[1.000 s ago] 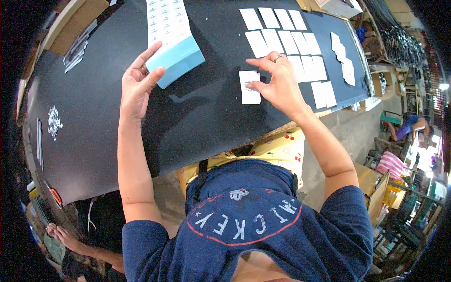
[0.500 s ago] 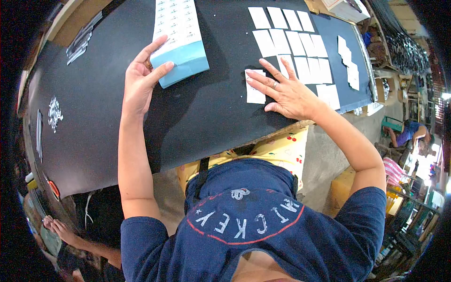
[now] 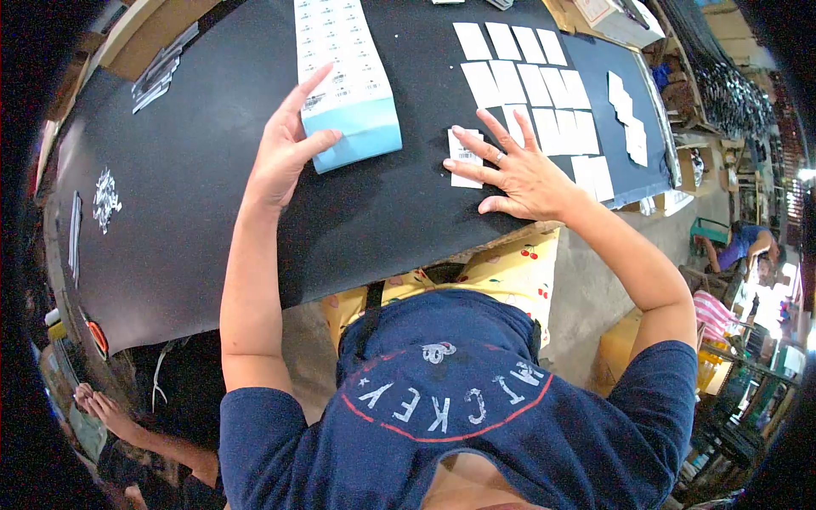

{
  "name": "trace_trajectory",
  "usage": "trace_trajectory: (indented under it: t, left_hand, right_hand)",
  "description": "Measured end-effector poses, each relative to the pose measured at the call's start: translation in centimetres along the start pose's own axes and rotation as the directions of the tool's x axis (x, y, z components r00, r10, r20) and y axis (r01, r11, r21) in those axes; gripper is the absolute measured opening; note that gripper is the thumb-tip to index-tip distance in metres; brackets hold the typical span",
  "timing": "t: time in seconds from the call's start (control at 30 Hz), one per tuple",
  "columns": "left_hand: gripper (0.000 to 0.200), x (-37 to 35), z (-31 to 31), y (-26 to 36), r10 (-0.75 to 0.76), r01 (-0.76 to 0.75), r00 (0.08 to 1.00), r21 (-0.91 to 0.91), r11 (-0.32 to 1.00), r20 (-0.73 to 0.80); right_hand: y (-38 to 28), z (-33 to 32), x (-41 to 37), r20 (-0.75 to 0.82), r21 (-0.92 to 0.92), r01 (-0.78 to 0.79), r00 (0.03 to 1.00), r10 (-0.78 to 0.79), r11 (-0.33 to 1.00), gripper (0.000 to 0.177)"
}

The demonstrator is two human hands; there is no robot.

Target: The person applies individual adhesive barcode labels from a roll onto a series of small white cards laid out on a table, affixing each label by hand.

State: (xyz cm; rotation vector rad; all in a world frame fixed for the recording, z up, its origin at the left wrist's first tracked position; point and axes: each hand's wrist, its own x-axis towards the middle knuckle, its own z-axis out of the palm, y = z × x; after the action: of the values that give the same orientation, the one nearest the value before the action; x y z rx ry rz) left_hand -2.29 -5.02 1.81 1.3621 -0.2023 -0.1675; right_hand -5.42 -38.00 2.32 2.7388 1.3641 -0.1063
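A long strip of barcode labels runs down from the table's far edge, its near end a bare light-blue backing. My left hand grips its left edge, thumb over the blue part and index finger stretched along the printed labels. My right hand is spread, its fingertips on a small white card that bears a barcode label. Just beyond and to the right of that hand, white cards lie in rows, some overlapping.
A staggered row of white cards lies at the right table edge. Dark strips are at the far left, with a small pile of silvery pieces nearer. Orange-handled scissors rest at the left edge. Another person's hands are at lower left.
My left hand and the label strip have shifted right in view. My right fingers have drawn back slightly, and the barcode on the card beneath now shows.
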Motion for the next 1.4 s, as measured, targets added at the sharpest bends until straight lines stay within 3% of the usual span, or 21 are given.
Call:
trace_trajectory:
  t: [0.17, 0.23, 0.33, 0.4, 0.47, 0.5, 0.53, 0.57, 0.6, 0.63, 0.73, 0.77, 0.87, 1.0, 1.07, 1.2, 1.27, 1.4]
  left_hand:
    - [0.056, 0.1, -0.6, -0.5, -0.109, 0.108, 0.994, 0.022, 0.994, 0.011]
    - [0.039, 0.2, -0.6, -0.7, -0.143, 0.136, 0.984, -0.071, 0.988, -0.11]
    - [0.028, 0.3, -0.5, -0.9, -0.015, 0.031, 0.985, 0.093, 0.995, -0.172]
    - [0.028, 0.0, -0.2, -0.6, -0.036, 0.046, 0.985, 0.054, 0.997, -0.167]
    - [0.03, -0.1, 0.5, -0.2, -0.024, 0.024, 0.989, -0.001, 1.0, -0.149]
    - [0.039, -0.1, 0.6, -0.1, -0.045, 0.044, 0.987, -0.01, 0.999, -0.151]
    - [0.039, -0.1, 0.8, 0.0, -0.042, 0.042, 0.988, -0.003, 0.999, -0.147]
    - [0.044, -0.1, 1.0, 0.0, -0.011, 0.008, 0.99, -0.027, 1.0, -0.143]
    - [0.049, -0.1, 1.0, 0.0, 0.022, -0.03, 0.99, -0.053, 0.998, -0.142]
    - [0.056, -0.1, 0.9, -0.1, 0.037, -0.046, 0.992, -0.072, 0.996, -0.117]
    - [0.058, -0.2, 0.7, 0.4, 0.054, -0.053, 0.992, 0.015, 0.998, -0.112]
    - [0.059, -0.2, 0.5, 0.5, 0.066, -0.066, 0.993, -0.001, 0.998, -0.097]
    - [0.059, -0.2, 0.1, 0.8, 0.091, -0.093, 0.992, -0.025, 0.995, -0.084]
    - [0.058, -0.1, -0.3, 0.7, 0.091, -0.084, 0.992, 0.076, 0.994, -0.085]
    - [0.056, -0.2, -0.3, 0.8, 0.094, -0.083, 0.993, 0.138, 0.987, -0.076]
    - [0.052, -0.3, -0.4, 1.2, 0.053, -0.042, 0.994, 0.114, 0.993, -0.099]
    - [0.046, -0.2, -0.5, 1.1, 0.028, -0.014, 0.994, 0.125, 0.992, -0.107]
    - [0.04, -0.3, -0.6, 0.9, 0.031, -0.018, 0.996, 0.146, 0.989, -0.086]
  right_hand:
    - [0.1, -0.1, 0.1, 0.042, -0.014, 0.014, 0.999, -0.013, 1.0, 0.068]
    - [-0.2, -0.6, 0.0, 0.05, 0.001, 0.018, 0.999, -0.018, 1.0, 0.066]
    - [-0.2, -1.3, 0.4, 0.059, 0.107, 0.003, 0.998, -0.009, 0.994, 0.073]
    - [-0.5, -2.5, 1.5, -0.02, 0.207, 0.003, 1.0, 0.001, 0.978, 0.071]
    - [-1.7, -4.0, 3.5, -0.108, 0.669, -0.099, 0.968, 0.228, 0.736, 0.064]
    - [-1.8, -3.7, 5.1, -0.23, 0.763, -0.007, 0.932, 0.28, 0.646, 0.059]
    - [-2.2, -3.6, 6.5, -0.236, 0.764, -0.004, 0.929, 0.285, 0.645, 0.059]
    - [-2.8, -3.6, 8.1, -0.152, 0.948, 0.018, 0.903, 0.403, 0.317, 0.06]
    - [-3.3, -3.5, 9.6, -0.032, 0.997, 0.064, 0.879, 0.476, -0.051, 0.061]
    - [-3.9, -3.1, 11.3, -0.052, 0.965, 0.182, 0.835, 0.548, -0.187, 0.056]
    - [-4.0, -2.1, 13.3, -0.047, 0.992, 0.108, 0.804, 0.593, -0.068, 0.044]
    - [-4.2, -1.8, 13.7, -0.062, 0.985, 0.15, 0.78, 0.623, -0.09, 0.038]
    - [-4.6, -2.0, 13.7, -0.096, 0.994, 0.111, 0.793, 0.602, 0.012, 0.04]
    - [-4.9, -2.4, 14.0, -0.121, 0.983, 0.179, 0.791, 0.6, -0.038, 0.041]
    - [-4.5, -2.3, 14.0, -0.173, 0.984, 0.112, 0.782, 0.598, 0.139, 0.038]
    - [-4.7, -2.6, 14.0, -0.193, 0.978, 0.1, 0.757, 0.624, 0.182, 0.031]
    - [-5.0, -3.1, 14.0, -0.263, 0.948, 0.071, 0.722, 0.64, 0.309, 0.024]
    - [-4.8, -2.9, 14.0, -0.321, 0.933, 0.116, 0.696, 0.642, 0.341, 0.017]
